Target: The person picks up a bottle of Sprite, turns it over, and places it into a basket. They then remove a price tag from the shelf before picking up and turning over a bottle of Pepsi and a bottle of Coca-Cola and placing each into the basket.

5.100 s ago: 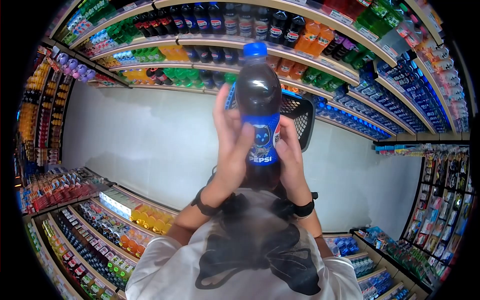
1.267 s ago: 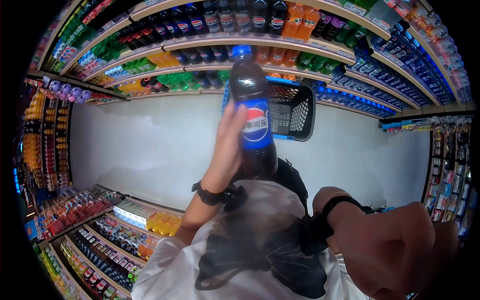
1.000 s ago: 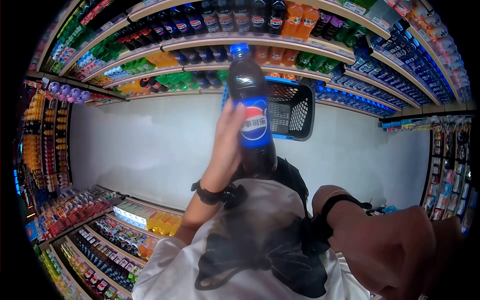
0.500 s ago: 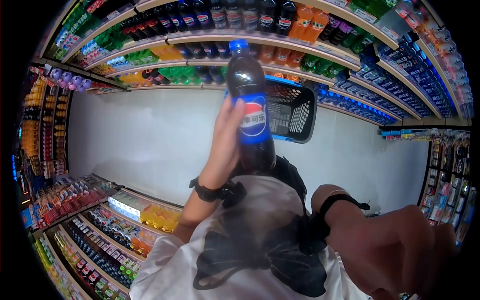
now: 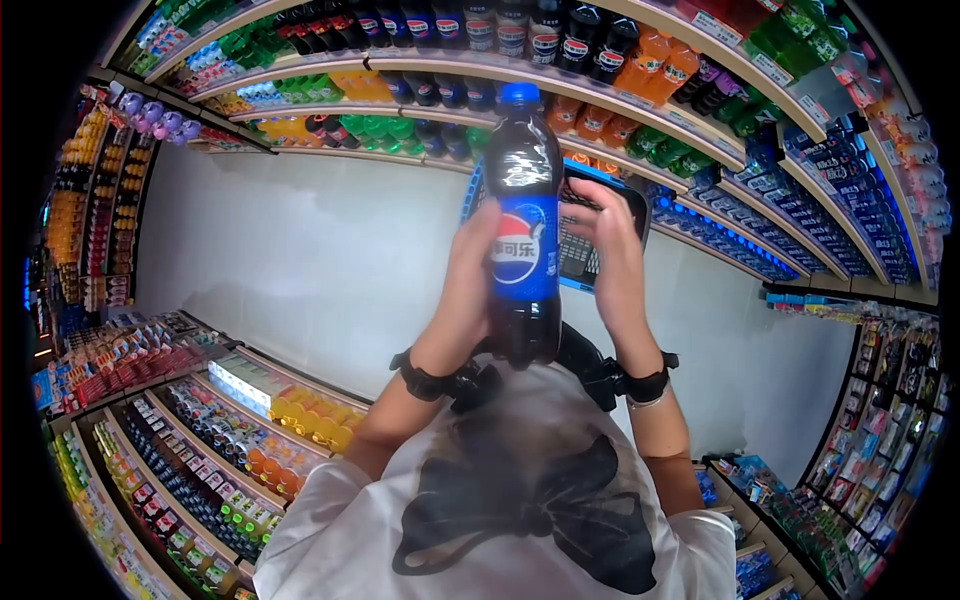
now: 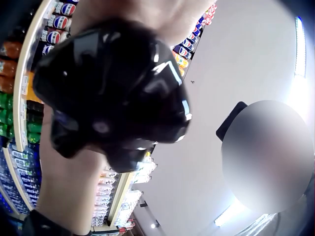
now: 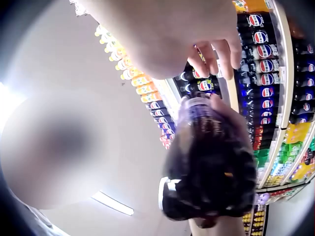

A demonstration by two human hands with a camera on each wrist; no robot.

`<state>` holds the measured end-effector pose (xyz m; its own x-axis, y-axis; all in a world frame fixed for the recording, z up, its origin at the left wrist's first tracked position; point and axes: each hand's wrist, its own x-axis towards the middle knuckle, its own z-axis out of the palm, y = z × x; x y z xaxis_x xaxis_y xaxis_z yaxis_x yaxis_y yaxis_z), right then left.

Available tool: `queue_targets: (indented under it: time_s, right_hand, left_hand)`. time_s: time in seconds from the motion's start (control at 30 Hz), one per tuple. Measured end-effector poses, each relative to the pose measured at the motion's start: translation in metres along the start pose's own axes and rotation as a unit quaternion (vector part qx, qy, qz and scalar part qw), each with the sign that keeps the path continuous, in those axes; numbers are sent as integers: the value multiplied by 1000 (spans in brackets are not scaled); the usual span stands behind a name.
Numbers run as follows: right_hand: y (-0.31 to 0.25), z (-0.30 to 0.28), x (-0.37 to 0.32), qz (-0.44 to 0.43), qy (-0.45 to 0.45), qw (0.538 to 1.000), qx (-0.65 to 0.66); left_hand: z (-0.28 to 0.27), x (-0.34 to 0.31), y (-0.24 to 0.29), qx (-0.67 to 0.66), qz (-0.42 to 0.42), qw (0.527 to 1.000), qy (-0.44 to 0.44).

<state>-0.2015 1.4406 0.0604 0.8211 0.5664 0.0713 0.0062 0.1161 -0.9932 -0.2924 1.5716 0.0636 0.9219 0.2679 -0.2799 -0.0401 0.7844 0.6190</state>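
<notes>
My left hand [image 5: 467, 280] grips a dark cola bottle [image 5: 525, 240] with a blue cap and a blue Pepsi label, held upright before the chest. My right hand [image 5: 612, 245] is raised on the bottle's right side, its fingers bent loosely and pointing towards the label. In the right wrist view, this right hand [image 7: 167, 34] holds nothing, and its fingertips [image 7: 227, 69] are apart from the bottle [image 7: 211, 162]. The bottle's dark ridged base [image 6: 113, 93] fills much of the left wrist view and hides most of the left hand [image 6: 142, 19].
A black shopping basket [image 5: 632, 215] with a blue rim stands on the pale floor [image 5: 300, 250] behind the bottle. Shelves of soft drinks [image 5: 590, 90] curve across the far side. More stocked shelves [image 5: 190, 470] stand at the near left, and hanging packets [image 5: 870, 410] at the right.
My right hand has come from the lower right, near the camera, up to the bottle's right side. The bottle has shifted slightly right in my left hand. Around five seconds ago, both hands held it.
</notes>
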Motion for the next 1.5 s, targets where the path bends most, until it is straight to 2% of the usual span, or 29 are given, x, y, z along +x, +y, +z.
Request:
queue_targets:
  time_s: [0.13, 0.23, 0.33, 0.43, 0.47, 0.53, 0.57, 0.6, 0.67, 0.7, 0.73, 0.77, 0.8, 0.87, 0.9, 0.93, 1.0, 1.03, 1.1, 1.13, 1.17, 1.2, 1.3, 1.43, 1.5]
  right_hand:
    - [13, 31, -15, -2, -71, 995, 70]
    - [25, 38, -16, 75, -100, 975, 183]
    - [20, 44, -27, 211, -121, 917, 316]
    - [30, 38, -34, 243, -189, 912, 269]
    - [34, 39, -36, 238, -194, 907, 287]
    - [37, 43, -36, 176, -167, 953, 179]
    - [37, 42, -36, 182, -176, 946, 202]
    - [38, 40, -36, 189, -186, 938, 224]
    - [38, 29, -33, 268, -242, 835, 416]
    - [39, 28, -33, 260, -220, 866, 366]
    - [39, 27, -33, 251, -197, 894, 315]
    - [38, 26, -32, 240, -174, 919, 260]
    - [34, 25, -33, 272, -148, 911, 272]
    - [23, 29, -34, 284, -107, 924, 232]
    - [21, 32, -34, 289, -88, 929, 212]
    - [22, 35, -33, 253, -109, 944, 181]
    - [25, 37, -32, 180, -147, 965, 117]
    - [23, 39, -33, 173, -178, 966, 69]
    - [17, 42, -35, 156, -238, 958, -24]
    - [20, 42, -36, 184, -250, 950, -19]
    - [20, 42, -37, 174, -249, 953, -5]
    - [20, 42, -39, 165, -247, 955, 7]
    - [15, 38, -38, 181, -240, 953, 42]
    - [18, 33, -35, 188, -225, 953, 71]
    - [8, 28, -33, 179, -280, 943, 23]
  left_hand:
    - [9, -10, 3, 20, 47, 998, 20]
    - [17, -11, 6, 38, 89, 991, 88]
    - [14, -16, 8, 149, 138, 978, 52]
    - [-23, -7, 4, 415, 235, 877, 66]
    - [-25, 3, 3, 486, 364, 791, 76]
    - [-32, 6, 5, 510, 346, 782, 92]
    - [-37, 6, 6, 522, 336, 777, 101]
    - [-38, 6, 10, 530, 295, 789, 99]
    - [-27, -2, 14, 443, 163, 876, 96]
    - [-21, -5, 17, 394, 95, 909, 92]
    - [-30, -2, 9, 451, 145, 878, 69]
    - [-27, -5, 10, 433, 95, 894, 75]
    - [-18, -12, 13, 411, 45, 907, 81]
    - [-17, -13, 7, 380, 54, 921, 71]
    - [-27, -8, -4, 371, 114, 920, 56]
    - [-34, -4, -10, 362, 173, 915, 39]
    - [-40, -3, -15, 316, 203, 925, 59]
    - [-40, -4, -15, 293, 218, 928, 70]
    - [-40, -5, -11, 296, 182, 934, 89]
    - [-43, -6, -8, 293, 154, 939, 95]
    - [-46, -6, -5, 289, 126, 944, 98]
    - [-48, -8, -4, 309, 135, 937, 94]
    - [-53, -7, -5, 207, 105, 970, 76]
    - [-55, -8, -10, 174, 101, 979, 22]
    - [-57, -12, -10, 214, 115, 970, -9]
